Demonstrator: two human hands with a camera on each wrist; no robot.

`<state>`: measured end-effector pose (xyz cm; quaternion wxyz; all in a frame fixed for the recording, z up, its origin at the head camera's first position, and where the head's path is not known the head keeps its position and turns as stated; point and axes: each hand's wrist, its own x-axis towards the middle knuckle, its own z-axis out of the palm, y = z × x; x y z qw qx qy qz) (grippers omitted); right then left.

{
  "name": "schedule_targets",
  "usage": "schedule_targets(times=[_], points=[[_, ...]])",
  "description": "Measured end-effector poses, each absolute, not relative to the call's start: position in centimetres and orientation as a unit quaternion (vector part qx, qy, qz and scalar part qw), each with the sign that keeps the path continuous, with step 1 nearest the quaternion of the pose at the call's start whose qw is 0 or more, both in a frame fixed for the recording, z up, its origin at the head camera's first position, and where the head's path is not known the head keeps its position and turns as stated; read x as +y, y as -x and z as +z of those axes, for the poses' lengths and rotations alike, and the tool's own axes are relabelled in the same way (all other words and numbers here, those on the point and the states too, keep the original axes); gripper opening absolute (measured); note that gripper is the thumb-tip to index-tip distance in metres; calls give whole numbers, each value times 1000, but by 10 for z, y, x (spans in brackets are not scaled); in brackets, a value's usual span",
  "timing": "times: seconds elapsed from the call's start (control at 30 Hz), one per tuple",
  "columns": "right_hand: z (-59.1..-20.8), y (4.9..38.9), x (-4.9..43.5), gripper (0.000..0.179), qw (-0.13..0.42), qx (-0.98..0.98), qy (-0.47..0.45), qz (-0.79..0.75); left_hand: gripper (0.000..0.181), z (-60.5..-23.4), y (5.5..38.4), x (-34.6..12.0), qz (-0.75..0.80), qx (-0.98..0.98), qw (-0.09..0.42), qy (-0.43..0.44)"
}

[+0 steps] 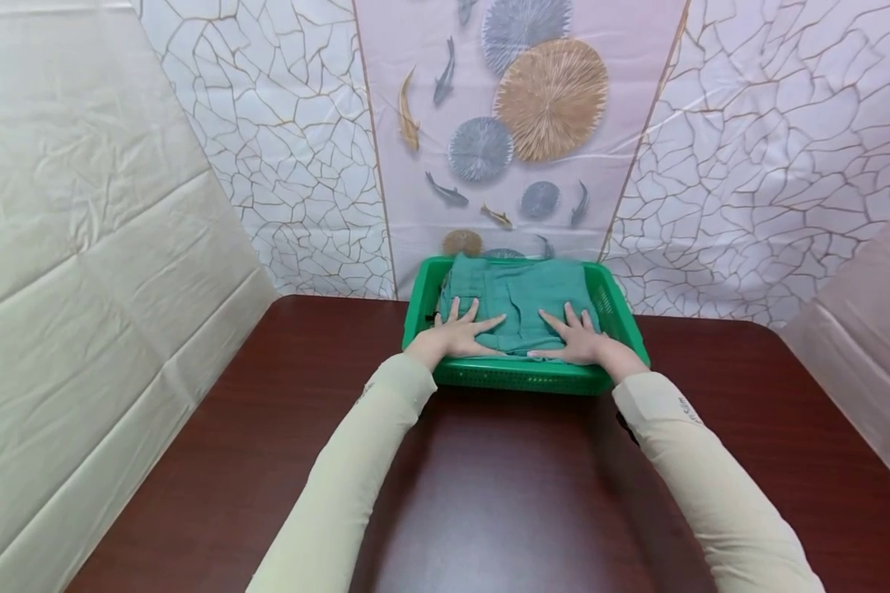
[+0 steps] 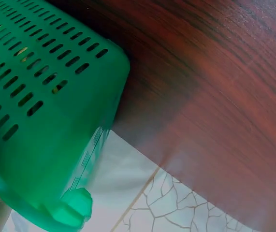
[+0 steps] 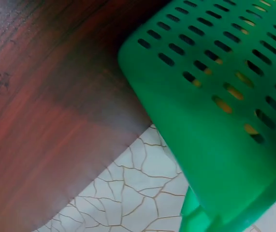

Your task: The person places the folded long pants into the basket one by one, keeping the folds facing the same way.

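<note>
A green plastic basket with slotted walls stands at the far side of the table. Folded teal cloth, looking like a garment, lies inside it. My left hand rests on the cloth's near left part with fingers spread. On the near right part, my right hand lies the same way, fingers straight and apart. Both wrists pass over the basket's front rim. The left wrist view shows the basket's slotted wall and a corner; the right wrist view shows the opposite corner of the wall. Neither wrist view shows the fingers.
The dark red-brown wooden table has rounded far corners. Right behind the basket hangs a patterned wall covering with fish and round leaf shapes in its middle panel. Cream cloth hangs along the left side, and another sheet on the right.
</note>
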<state>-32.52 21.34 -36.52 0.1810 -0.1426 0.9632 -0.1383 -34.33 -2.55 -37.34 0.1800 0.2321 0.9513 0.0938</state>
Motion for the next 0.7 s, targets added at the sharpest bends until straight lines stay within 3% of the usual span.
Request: schedule_targets(times=[0.37, 0.7], points=[[-376, 330, 212, 99, 234, 954, 131, -131, 75, -382, 346, -25, 87, 944, 216, -235], [-373, 332, 208, 97, 231, 953, 141, -139, 75, -380, 348, -26, 77, 946, 211, -232]])
